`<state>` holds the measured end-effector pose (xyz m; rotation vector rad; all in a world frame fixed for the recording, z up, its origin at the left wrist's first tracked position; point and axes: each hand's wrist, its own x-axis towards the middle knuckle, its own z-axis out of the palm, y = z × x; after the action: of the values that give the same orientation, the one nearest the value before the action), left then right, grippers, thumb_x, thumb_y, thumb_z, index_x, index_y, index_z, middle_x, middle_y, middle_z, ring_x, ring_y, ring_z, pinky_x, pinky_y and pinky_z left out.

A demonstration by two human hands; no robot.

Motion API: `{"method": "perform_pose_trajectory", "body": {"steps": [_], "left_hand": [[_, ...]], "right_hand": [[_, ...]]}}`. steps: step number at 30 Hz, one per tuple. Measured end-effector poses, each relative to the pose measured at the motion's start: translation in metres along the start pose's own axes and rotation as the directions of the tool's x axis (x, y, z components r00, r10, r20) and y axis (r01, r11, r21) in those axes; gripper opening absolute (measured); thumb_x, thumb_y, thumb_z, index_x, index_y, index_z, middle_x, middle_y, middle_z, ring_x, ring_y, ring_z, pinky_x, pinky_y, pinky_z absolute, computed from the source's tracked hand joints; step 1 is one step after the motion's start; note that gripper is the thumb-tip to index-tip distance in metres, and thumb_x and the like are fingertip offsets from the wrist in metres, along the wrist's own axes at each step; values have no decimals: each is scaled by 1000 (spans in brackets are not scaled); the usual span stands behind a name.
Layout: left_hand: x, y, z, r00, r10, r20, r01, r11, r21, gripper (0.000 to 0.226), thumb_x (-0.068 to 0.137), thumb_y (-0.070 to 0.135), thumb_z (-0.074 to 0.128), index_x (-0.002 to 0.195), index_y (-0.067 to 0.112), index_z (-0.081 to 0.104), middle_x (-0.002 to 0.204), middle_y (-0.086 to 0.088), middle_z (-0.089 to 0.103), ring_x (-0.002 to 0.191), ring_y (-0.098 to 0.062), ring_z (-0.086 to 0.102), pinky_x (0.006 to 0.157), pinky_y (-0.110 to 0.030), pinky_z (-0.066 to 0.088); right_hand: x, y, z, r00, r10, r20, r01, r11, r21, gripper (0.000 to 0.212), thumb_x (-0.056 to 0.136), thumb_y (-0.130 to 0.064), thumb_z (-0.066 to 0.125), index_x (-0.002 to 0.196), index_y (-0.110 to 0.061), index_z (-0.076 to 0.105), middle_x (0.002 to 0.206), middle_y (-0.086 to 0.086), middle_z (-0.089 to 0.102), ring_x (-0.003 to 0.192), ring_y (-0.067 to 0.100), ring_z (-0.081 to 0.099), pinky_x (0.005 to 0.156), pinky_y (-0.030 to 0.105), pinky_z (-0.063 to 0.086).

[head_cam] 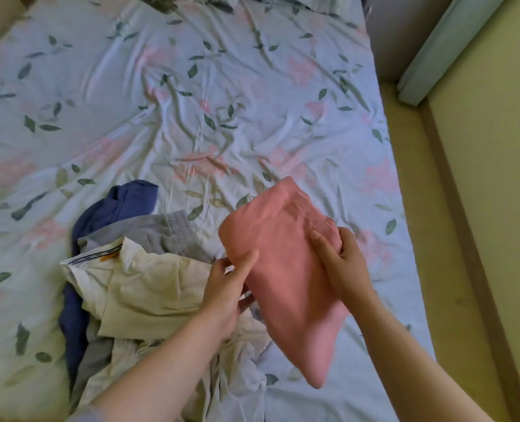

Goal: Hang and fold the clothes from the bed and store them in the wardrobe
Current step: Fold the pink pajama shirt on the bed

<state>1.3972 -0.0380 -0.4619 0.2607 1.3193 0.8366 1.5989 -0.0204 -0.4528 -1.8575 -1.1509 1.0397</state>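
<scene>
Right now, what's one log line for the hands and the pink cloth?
step: folding | left hand grips folded pink cloth | right hand grips it too | pile of clothes: unfolded on bed

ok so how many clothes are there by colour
pink garment: 1, gripped by the left hand and right hand
cream garment: 1
grey garment: 1
blue garment: 1
total: 4 that can be told apart; the last three lie tangled together, so more may be hidden
</scene>
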Motion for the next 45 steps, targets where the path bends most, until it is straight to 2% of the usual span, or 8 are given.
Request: {"method": "perform_pose_trajectory", "body": {"steps": [12,16,21,28,32,36,40,45], "left_hand": [[-184,143,19,860,485,158,-509,840,188,75,60,54,80,123,39,41,97,1,75,88,-18,73,80,-44,59],[-255,203,24,727,675,125,-684,699,208,81,52,63,79,122,40,46,95,6,75,81,-12,73,67,-32,59],[-343,270,13,520,843,138,-850,495,178,75,53,64,80,118,48,45,109,7,71,95,-12,71,86,-39,57],[-458,314,-33,287,953,99,-942,262,209,71,63,56,73,125,39,44,103,12,70,85,0,69,68,-16,53],[-507,330,-86,219,972,90,-951,191,244,78,63,63,72,130,38,42,105,13,70,87,-2,70,68,-17,54],[-540,347,-147,176,984,27,-952,163,260,81,56,70,73,127,44,44,107,14,69,93,-8,70,84,-37,57],[-567,364,-197,120,993,-6,-942,116,316,72,57,73,70,121,56,42,102,25,68,90,1,68,77,-27,55],[-593,384,-246,64,995,-79,-937,87,337,76,61,62,72,129,43,44,109,16,69,95,-3,68,83,-31,54]], "right_hand": [[-97,-207,-52,924,-358,-137,382,889,253,12,94,-43,57,95,-33,53,90,-31,64,83,-14,59,64,0,40],[-121,-292,-74,848,-513,-135,530,806,265,11,96,-40,57,94,-30,53,86,-33,63,81,-15,59,62,1,40],[-167,-392,-92,725,-673,-150,680,663,312,7,96,-42,55,98,-36,54,89,-35,63,83,-17,59,65,0,40],[-262,-479,-77,606,-762,-230,787,531,315,2,95,-49,51,96,-47,51,88,-30,66,79,-18,58,59,0,40],[-314,-515,-44,580,-785,-217,799,494,344,6,92,-57,47,96,-53,48,88,-39,62,81,-21,57,60,-1,40],[-358,-549,1,552,-811,-192,803,455,385,12,87,-65,45,97,-58,47,93,-42,60,85,-17,59,61,5,45],[-388,-577,46,518,-835,-183,811,411,416,7,89,-62,45,94,-68,45,94,-48,57,87,-22,57,64,5,45],[-404,-615,98,470,-870,-152,805,351,479,26,89,-63,44,111,-51,49,100,-37,63,92,-17,58,68,6,45]]}}
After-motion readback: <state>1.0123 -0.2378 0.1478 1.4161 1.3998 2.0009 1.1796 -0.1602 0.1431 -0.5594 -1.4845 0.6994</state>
